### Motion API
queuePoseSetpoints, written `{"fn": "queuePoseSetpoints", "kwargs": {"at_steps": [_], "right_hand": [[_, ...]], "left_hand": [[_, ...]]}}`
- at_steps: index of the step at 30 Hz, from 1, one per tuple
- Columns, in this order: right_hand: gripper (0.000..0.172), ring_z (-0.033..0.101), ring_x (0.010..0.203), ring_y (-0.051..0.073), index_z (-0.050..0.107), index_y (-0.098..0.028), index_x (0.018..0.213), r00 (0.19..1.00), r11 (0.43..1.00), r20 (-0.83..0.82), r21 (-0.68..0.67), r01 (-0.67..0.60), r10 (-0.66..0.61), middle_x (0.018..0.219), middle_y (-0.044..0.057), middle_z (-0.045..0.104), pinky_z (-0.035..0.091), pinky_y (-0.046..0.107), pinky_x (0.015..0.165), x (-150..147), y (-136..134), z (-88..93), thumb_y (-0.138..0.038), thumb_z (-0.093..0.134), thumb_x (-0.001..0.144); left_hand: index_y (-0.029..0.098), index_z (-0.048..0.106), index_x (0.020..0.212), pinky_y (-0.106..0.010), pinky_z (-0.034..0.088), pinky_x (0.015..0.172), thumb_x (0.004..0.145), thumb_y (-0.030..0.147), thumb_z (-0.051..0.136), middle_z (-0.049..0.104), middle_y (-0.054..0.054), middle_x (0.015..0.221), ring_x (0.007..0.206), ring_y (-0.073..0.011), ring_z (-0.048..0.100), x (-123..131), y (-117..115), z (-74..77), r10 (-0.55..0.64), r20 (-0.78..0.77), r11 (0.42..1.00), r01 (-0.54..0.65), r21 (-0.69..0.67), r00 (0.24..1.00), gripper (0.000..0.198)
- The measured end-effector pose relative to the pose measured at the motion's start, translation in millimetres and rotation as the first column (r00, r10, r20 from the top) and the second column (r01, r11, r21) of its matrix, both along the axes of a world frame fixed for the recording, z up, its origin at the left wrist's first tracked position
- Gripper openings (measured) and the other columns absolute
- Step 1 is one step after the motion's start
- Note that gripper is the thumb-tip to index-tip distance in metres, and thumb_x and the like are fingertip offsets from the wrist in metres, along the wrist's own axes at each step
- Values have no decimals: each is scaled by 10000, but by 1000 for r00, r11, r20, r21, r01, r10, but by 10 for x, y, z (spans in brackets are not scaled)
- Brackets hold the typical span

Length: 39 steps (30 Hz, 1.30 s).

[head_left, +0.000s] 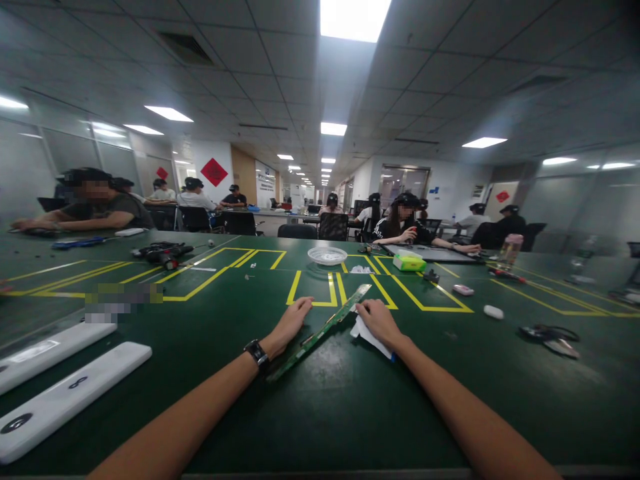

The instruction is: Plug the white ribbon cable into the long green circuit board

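A long narrow green circuit board [320, 331] lies diagonally on the green table [340, 407] between my hands. My left hand [290, 323], with a black watch at the wrist, rests flat beside the board's left side, fingers stretched out. My right hand [377, 320] lies palm down on a white cloth or paper [367, 335] just right of the board, fingers slightly curled over it.
Two white flat bars [65, 397] lie at the near left. A white dish [327, 255], a green-and-white box [409, 262], small white items [493, 311] and black cables [547, 333] sit further out. Yellow tape lines mark the table. Other people sit at the far side.
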State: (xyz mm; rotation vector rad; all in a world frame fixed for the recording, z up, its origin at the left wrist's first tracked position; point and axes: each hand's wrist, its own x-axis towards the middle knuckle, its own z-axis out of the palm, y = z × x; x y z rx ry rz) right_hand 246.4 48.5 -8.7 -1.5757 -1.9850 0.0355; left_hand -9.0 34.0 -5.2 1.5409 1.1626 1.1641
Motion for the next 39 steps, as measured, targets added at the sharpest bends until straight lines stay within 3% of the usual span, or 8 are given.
{"fn": "queuePoseSetpoints", "kwargs": {"at_steps": [4, 7, 12, 18, 24, 30, 36, 39], "right_hand": [[411, 531, 934, 249, 666, -160, 854, 948, 965, 198, -32, 261, -250, 951, 144, 634, 364, 330, 759, 249, 102, -14, -432, 366, 927], [376, 522, 973, 272, 658, -153, 916, 922, 954, 271, -35, 298, -278, 1010, 162, 617, 378, 344, 754, 251, 92, -42, -427, 401, 912], [343, 506, 984, 286, 657, -135, 947, 920, 990, 369, 4, 140, -131, 1036, 166, 592, 372, 363, 809, 28, -20, -97, -415, 470, 879], [298, 496, 973, 219, 644, -184, 1083, 904, 974, 367, -30, -224, 219, 1032, 106, 588, 334, 323, 890, -65, -69, -75, -339, 474, 894], [307, 501, 954, 230, 668, -162, 1049, 936, 998, 347, -11, -59, 59, 1026, 125, 593, 331, 333, 873, -36, -10, -105, -319, 451, 900], [301, 506, 962, 203, 653, -201, 1118, 908, 954, 297, -47, -296, 296, 1069, 93, 602, 334, 312, 868, 5, -7, -89, -279, 478, 886], [287, 503, 949, 214, 685, -176, 1050, 944, 987, 291, -31, -155, 158, 1031, 108, 617, 341, 312, 839, 8, 14, -84, -239, 459, 885], [291, 504, 945, 206, 674, -177, 1080, 926, 968, 287, -22, -249, 244, 1031, 103, 612, 339, 314, 858, -7, -5, -98, -233, 470, 881]], "left_hand": [[169, 624, 1109, -310, 406, 888, 848, 435, 481, 603, -94, 1205, 1105, -238, 526, -60, 61, 8, 14, -21, 995, -12, 103, 1000, 399], [174, 636, 1079, -332, 399, 923, 841, 419, 490, 632, -85, 1150, 1066, -235, 550, -60, 61, 18, 2, -60, 990, 7, 140, 998, 371], [156, 642, 1048, -339, 383, 950, 841, 385, 490, 643, -92, 1099, 1042, -231, 559, -30, 18, 65, 8, -134, 975, 21, 219, 991, 344], [155, 631, 1052, -335, 397, 941, 844, 373, 489, 650, -92, 1078, 1033, -229, 571, -64, 44, 82, 15, -126, 968, 17, 249, 992, 333], [168, 638, 1037, -344, 389, 944, 841, 366, 485, 646, -84, 1075, 1032, -230, 559, -54, 18, 73, 32, -174, 965, 15, 262, 984, 318], [163, 640, 1029, -350, 378, 926, 841, 304, 477, 643, -89, 1040, 1002, -229, 540, -4, 17, -35, 3, -321, 930, 115, 348, 947, 286], [157, 633, 1022, -346, 382, 907, 844, 256, 473, 634, -92, 1033, 983, -223, 538, -10, 25, -75, 12, -387, 900, 158, 405, 922, 260], [154, 633, 1022, -352, 375, 929, 836, 233, 482, 633, -95, 1039, 1002, -226, 532, -4, 0, -84, 20, -401, 890, 167, 424, 916, 253]]}}
